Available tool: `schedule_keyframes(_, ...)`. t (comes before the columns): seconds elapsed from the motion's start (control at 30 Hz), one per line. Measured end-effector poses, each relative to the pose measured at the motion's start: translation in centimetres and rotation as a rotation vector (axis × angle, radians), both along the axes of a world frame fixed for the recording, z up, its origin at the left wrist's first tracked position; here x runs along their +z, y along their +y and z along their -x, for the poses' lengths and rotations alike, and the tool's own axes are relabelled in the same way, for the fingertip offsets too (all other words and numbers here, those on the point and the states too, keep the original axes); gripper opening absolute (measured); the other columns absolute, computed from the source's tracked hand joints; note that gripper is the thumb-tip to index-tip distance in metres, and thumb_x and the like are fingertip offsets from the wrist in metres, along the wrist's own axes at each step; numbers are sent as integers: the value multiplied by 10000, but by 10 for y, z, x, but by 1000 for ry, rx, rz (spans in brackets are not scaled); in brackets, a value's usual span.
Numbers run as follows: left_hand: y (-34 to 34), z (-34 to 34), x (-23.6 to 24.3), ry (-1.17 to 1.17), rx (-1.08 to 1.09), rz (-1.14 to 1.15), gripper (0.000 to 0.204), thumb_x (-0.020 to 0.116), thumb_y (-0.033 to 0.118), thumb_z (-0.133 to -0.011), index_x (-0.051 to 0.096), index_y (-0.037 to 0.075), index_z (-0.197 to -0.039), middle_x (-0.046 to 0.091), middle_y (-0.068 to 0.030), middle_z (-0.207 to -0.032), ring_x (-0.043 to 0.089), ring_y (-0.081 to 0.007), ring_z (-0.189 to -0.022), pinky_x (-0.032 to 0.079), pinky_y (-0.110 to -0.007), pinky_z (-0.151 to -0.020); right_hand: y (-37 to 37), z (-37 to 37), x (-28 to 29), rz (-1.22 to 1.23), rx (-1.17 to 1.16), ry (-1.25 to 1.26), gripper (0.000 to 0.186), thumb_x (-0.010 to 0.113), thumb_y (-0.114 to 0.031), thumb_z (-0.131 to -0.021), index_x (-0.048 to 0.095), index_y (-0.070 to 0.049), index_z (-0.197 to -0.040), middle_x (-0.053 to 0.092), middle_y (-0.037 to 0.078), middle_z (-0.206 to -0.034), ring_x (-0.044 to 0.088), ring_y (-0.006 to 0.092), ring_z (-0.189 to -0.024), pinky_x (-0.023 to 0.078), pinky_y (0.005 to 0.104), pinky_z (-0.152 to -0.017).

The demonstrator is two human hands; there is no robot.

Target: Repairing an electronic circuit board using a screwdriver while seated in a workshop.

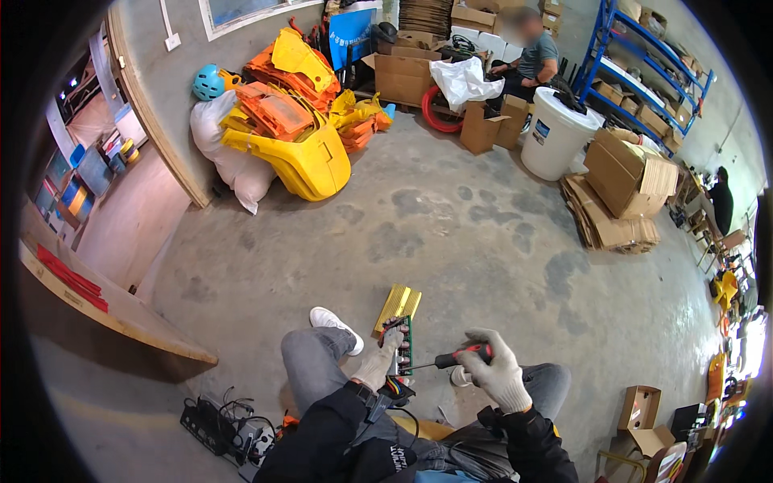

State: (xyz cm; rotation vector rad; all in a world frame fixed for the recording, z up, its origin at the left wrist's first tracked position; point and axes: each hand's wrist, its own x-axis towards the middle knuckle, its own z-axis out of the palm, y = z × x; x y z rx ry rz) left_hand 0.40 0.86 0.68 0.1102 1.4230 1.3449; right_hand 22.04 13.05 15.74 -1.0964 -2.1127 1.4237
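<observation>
My left hand (377, 364), in a pale work glove, is closed on the edge of a green circuit board (407, 341) held above my lap. Dark and silvery parts stand on the board, and coloured wires (395, 388) hang below it. My right hand (501, 374), gloved too, grips the red and black handle of a screwdriver (448, 360). Its thin shaft points left, with the tip at the board's lower end; whether it touches a screw is too small to tell. Just beyond the board, a ribbed yellow metal casing (398, 307) lies on the floor.
Black electronic units with tangled cables (229, 431) lie by my left side. Orange and yellow plastic shells (298, 153) are heaped ahead left. A white bin (555, 137) and cardboard boxes (624, 177) stand ahead right. Another person (535, 60) sits at the back.
</observation>
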Motion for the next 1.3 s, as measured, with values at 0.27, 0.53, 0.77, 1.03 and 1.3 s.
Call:
schedule_keyframes(0.27, -6, 3, -21, -161, 26, -19, 460, 729, 542, -977, 690, 201, -1283, 687, 10, -1088, 666, -142, -880, 622, -387, -690, 9, -20, 115, -122, -325, 475, 134, 656, -83, -958, 679, 17, -1044, 684, 99, -977, 682, 197, -892, 565, 332, -816)
schedule_keyframes(0.53, -4, -1, -21, -127, -30, -91, 515, 701, 641, -969, 630, 227, -1269, 555, 56, -993, 549, -84, -822, 546, -334, -656, -6, 17, 127, -224, -428, 737, 187, 662, -79, -953, 667, 5, -1120, 662, 96, -970, 656, 193, -865, 545, 316, -776)
schedule_keyframes(0.77, -6, 0, -19, -102, -36, -34, 524, 738, 637, -943, 650, 309, -1342, 607, 56, -1075, 582, -108, -875, 564, -327, -705, -9, 26, 126, -220, -391, 797, 199, 664, -79, -947, 663, 5, -1128, 658, 94, -965, 648, 190, -853, 540, 312, -768)
schedule_keyframes(1.03, -1, 0, -26, -106, -50, -119, 501, 728, 609, -966, 610, 286, -1330, 553, 58, -1059, 527, -82, -824, 534, -309, -677, -11, 30, 136, -214, -341, 814, 213, 665, -78, -941, 659, 6, -1137, 653, 91, -960, 639, 186, -840, 535, 307, -758)
schedule_keyframes(1.3, -5, 18, -42, -98, -48, -124, 551, 706, 662, -949, 624, 217, -1263, 553, 31, -997, 576, -96, -842, 545, -310, -650, -5, 48, 159, -255, -204, 791, 227, 667, -77, -934, 654, 6, -1146, 649, 88, -954, 629, 182, -827, 529, 303, -749)
